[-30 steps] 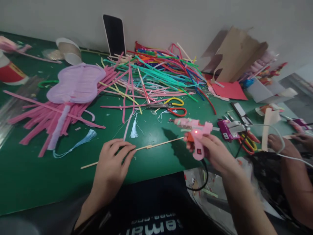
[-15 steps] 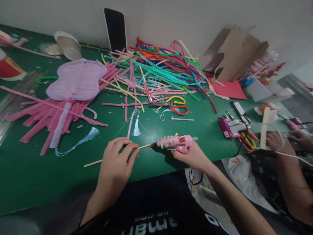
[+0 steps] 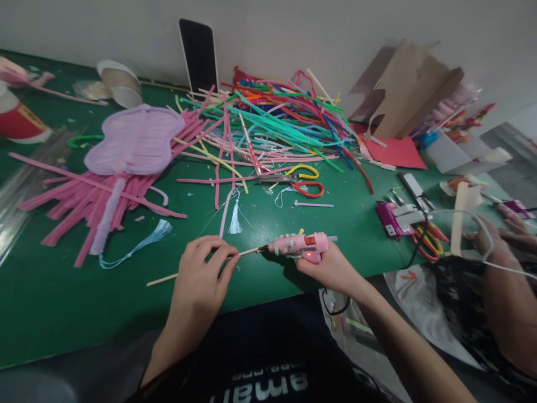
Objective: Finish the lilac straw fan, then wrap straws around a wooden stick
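My left hand [image 3: 205, 271] pinches a thin wooden stick [image 3: 161, 280] just above the green table. The stick runs under my palm and comes out past my fingertips on the right. In my right hand [image 3: 329, 266] is a pink hot glue gun [image 3: 297, 244] with a lit orange light. Its dark nozzle meets the stick's right end, or nearly so. Beyond my hands lie scissors [image 3: 308, 187] with yellow and red handles, a light blue tassel [image 3: 235, 219] and a short lilac strip [image 3: 314, 205].
At left, a lilac fuzzy fan shape [image 3: 136, 140] with a handle lies on pink pipe cleaners [image 3: 71, 224]. Colourful pipe cleaners [image 3: 277, 123] are heaped at the back, beside a phone [image 3: 199, 56]. A co-worker's arm [image 3: 503, 285] is at right, near a purple clip-like device [image 3: 394, 218].
The view has shifted slightly. My hands, the stick and the glue gun keep almost the same places. The co-worker's hands at right have moved a little.
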Motion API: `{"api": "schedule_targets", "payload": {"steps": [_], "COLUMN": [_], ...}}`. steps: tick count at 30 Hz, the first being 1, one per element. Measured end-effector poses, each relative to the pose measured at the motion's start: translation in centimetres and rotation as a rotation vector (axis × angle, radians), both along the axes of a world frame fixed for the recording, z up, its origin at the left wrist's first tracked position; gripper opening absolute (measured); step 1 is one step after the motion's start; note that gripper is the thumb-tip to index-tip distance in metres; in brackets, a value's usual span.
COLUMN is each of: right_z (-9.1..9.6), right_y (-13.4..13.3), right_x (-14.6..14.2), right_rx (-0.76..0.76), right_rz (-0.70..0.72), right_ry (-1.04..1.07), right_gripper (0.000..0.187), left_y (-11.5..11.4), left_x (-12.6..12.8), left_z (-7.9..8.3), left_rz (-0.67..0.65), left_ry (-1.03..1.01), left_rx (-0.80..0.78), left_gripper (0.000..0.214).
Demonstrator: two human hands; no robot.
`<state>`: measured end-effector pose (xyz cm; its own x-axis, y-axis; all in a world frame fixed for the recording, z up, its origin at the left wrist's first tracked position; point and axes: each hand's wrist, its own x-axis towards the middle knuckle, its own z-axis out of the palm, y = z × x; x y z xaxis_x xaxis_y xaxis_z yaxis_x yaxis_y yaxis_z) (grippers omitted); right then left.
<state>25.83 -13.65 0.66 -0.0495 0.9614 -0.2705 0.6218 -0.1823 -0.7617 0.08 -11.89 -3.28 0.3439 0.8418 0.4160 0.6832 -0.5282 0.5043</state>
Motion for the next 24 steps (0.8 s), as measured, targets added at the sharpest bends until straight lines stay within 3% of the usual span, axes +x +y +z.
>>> {"api": "schedule_targets", "payload": {"steps": [9, 24], "right_z": [0.51, 0.59], "right_y": [0.12, -0.04], "right_x": [-0.25, -0.22], "right_rx": [-0.021, -0.052], "right_rz": [0.032, 0.013], "right_ry": [0.006, 0.015], "right_gripper": [0.002, 0.010], "left_y": [0.14, 0.10], "left_x": [-0.04, -0.02], "left_z": [-0.02, 0.02], "left_rz": [-0.010, 0.004], "left_ry": [0.006, 0.018], "left_rx": [0.002, -0.012], "left_gripper": [0.008, 0.009]}}
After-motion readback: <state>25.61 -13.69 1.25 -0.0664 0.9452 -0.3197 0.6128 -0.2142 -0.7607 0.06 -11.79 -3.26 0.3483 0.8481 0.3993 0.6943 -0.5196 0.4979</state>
